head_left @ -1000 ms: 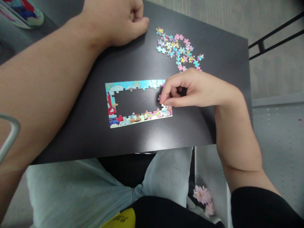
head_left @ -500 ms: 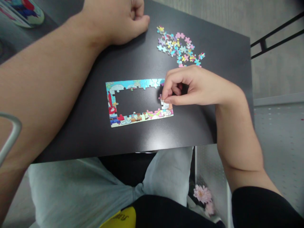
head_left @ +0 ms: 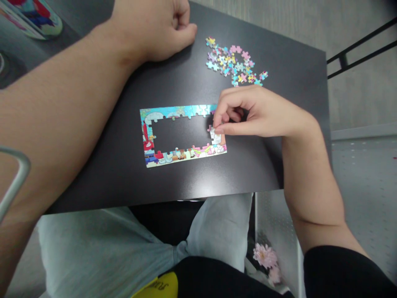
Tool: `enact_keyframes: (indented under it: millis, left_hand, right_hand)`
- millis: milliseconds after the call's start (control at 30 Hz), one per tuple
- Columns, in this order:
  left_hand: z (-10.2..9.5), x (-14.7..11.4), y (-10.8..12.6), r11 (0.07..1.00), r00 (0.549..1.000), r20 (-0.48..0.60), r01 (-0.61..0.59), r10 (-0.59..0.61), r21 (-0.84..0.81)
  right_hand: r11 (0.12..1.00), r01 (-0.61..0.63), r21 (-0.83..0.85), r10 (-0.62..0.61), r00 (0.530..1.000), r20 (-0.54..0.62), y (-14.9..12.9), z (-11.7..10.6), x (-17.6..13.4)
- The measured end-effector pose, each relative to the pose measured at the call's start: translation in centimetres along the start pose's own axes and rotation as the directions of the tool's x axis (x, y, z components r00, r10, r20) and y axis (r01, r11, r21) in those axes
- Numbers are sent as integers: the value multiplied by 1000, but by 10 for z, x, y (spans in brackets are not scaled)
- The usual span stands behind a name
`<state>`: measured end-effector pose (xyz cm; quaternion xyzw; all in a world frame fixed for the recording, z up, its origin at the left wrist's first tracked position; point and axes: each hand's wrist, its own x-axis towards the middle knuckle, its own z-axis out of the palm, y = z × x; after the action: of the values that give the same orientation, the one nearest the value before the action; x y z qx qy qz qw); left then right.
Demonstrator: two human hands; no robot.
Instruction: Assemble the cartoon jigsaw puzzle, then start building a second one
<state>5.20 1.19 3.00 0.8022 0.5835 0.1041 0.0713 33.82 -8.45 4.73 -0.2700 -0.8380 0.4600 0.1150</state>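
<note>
A rectangular border of joined jigsaw pieces (head_left: 198, 110) lies on the dark table (head_left: 182, 182), its middle bare. Over its right side, my right hand (head_left: 245, 111) pinches a whitish puzzle piece (head_left: 215, 137) between thumb and forefinger, against the inner edge of the border. Whether that piece is locked in cannot be made out. My left hand (head_left: 164, 31) rests curled near the table's far edge, its fingers closed and partly hidden, with nothing visible in them. Beyond my right hand lies a loose pile of colourful puzzle pieces (head_left: 228, 60), the nearest ones partly covered by the hand.
A colourful printed box or tin (head_left: 43, 20) stands at the upper left. A pale curved bar (head_left: 18, 174) shows at the left edge. Pink flowers (head_left: 265, 256) sit below the table at the right, and a black metal rail (head_left: 344, 61) is beyond its right side.
The right hand stays at the border's right side, with the whitish piece still pinched and slightly shifted. The left hand has hardly moved. The whole view has shifted slightly.
</note>
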Motion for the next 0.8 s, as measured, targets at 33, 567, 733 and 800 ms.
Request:
enact_keyframes:
  millis: [33, 567, 733, 800]
  left_hand:
    - [1, 1, -1, 1000, 1000, -7, -7, 7, 1]
    - [9, 11, -17, 999, 999, -16, -35, 35, -8]
    - [10, 10, -16, 999, 999, -28, -32, 31, -37]
    - [10, 10, -15, 998, 999, -42, -28, 26, -52]
  right_hand:
    - [999, -32, 4, 32, 997, -65, 0, -2, -1]
    - [911, -121, -395, -11, 949, -317, 26, -14, -4]
    - [906, -81, -415, 21, 989, -149, 18, 11, 6]
    - [907, -74, -415, 8, 987, -158, 16, 11, 6]
